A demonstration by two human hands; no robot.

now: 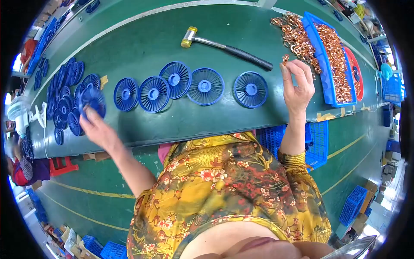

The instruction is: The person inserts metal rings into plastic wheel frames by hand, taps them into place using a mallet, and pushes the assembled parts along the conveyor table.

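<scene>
Left hand (pixel 100 133), at left, grips a round, blue, spoked disc (pixel 95 100), blurred; right hand (pixel 298 91) pinches a shiny copper-coloured piece (pixel 285 58) at its fingertips.

A factory workshop is indicated: the long green counter (pixel 142 52) is set with a hammer (pixel 215 44), rows of like blue spoked discs (pixel 205 86) and a blue tray (pixel 322 64) heaped with copper-coloured parts (pixel 334 56). The green floor (pixel 99 205) is marked with yellow lines (pixel 92 191), and plastic crates (pixel 352 205) are kept around.
</scene>
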